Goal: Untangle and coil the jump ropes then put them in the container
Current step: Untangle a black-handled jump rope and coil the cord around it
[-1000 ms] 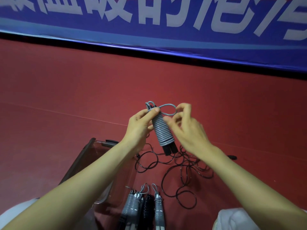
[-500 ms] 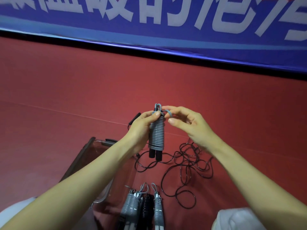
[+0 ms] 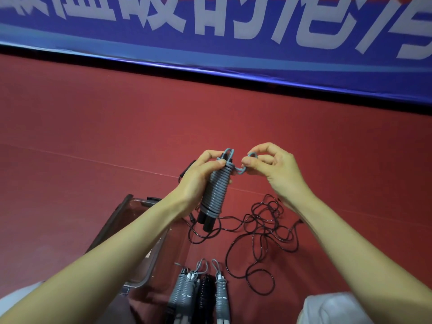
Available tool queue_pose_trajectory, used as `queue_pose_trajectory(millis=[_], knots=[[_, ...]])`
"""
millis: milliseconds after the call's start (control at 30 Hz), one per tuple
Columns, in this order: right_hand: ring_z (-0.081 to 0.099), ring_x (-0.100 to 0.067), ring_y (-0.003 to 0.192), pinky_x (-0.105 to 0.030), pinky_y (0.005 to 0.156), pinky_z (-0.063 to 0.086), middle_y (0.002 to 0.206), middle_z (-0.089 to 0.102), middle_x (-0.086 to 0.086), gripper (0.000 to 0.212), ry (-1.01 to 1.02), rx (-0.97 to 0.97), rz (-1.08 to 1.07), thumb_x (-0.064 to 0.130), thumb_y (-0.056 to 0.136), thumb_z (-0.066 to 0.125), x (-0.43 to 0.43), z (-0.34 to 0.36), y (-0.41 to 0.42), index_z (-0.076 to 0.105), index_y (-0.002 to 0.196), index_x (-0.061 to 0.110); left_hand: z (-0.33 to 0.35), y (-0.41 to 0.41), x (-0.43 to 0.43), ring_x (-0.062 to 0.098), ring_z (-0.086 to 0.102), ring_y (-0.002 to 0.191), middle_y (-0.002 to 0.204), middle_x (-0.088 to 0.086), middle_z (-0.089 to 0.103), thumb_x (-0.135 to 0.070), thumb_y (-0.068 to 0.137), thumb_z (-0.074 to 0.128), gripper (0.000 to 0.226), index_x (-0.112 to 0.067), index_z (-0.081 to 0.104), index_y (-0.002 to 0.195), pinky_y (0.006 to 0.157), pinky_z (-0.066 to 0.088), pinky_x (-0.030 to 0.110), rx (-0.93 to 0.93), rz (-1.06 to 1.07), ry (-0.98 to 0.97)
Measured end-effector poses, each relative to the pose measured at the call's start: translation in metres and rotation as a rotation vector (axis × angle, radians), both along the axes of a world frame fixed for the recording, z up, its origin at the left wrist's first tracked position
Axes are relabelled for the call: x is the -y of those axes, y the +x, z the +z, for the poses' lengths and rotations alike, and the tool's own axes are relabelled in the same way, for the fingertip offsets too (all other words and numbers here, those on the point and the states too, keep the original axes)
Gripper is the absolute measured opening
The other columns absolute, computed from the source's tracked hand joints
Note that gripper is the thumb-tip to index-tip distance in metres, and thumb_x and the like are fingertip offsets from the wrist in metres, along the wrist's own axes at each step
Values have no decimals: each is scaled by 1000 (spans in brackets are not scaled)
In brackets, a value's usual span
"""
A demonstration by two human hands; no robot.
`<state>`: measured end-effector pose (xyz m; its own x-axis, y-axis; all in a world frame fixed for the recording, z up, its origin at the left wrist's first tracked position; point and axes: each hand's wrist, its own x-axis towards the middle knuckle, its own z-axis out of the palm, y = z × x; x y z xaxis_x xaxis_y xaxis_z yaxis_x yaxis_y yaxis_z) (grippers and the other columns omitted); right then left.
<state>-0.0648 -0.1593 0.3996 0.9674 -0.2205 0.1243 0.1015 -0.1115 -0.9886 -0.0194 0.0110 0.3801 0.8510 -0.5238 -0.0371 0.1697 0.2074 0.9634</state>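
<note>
**Grey rope wound on its handles, held up beyond the container**

Grey cord is wound in tight turns around a pair of black handles [image 3: 206,221], and this grey jump rope [image 3: 216,190] is held in the air, beyond the far right corner of the clear container [image 3: 112,222]. The bundle stands almost upright, a little tilted, with the handle ends pointing down.

The left hand [image 3: 197,177] grips the bundle around its upper half, with the thumb pressed on the top turns. The right hand [image 3: 277,170] is just beside the top of the bundle and pinches the loose end of the grey cord [image 3: 243,170] between thumb and forefinger. Its other fingers are curled. The short piece of cord between the two hands makes a small loop.

The container lies on the red floor [image 3: 93,127], partly hidden under the left forearm. To the right of the container a black jump rope [image 3: 261,232] is spread on the floor in a loose tangle of many loops.

At the right of the container's near end three coiled ropes lie side by side: a grey one [image 3: 184,292], a black one [image 3: 207,292] and another grey one [image 3: 221,298]. I cannot tell whether they rest inside a clear wall or on the floor.

Far beyond the container a blue banner [image 3: 210,52] with large pale characters runs along the edge of the floor.
</note>
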Motion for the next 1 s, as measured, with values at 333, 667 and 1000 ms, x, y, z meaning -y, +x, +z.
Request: queue_pose_trajectory(millis=[333, 667, 1000], knots=[[69, -14, 84, -35, 91, 53, 82, 73, 2, 17, -247, -12, 53, 13, 93, 61, -2, -8, 0, 54, 108, 19, 5, -4, 5, 18, 60, 63, 87, 7, 71, -9, 95, 40, 22, -9, 59, 106, 65, 46, 31, -122, -19, -27], [70, -18, 73, -43, 79, 57, 74, 73, 0, 15, -220, 38, 59, 5, 83, 71, 2, 0, -2, 63, 80, 16, 2, -1, 6, 15, 66, 62, 81, 8, 68, -7, 95, 48, 17, -8, 63, 104, 58, 53, 25, -158, 48, 4], [71, -18, 81, -32, 82, 56, 82, 75, 3, 24, -321, 44, 13, 6, 78, 76, 7, -1, -7, 74, 82, 30, 3, -3, -2, 24, 64, 77, 91, 12, 67, -7, 85, 62, 13, -7, 61, 98, 69, 53, 32, 82, -31, 62]])
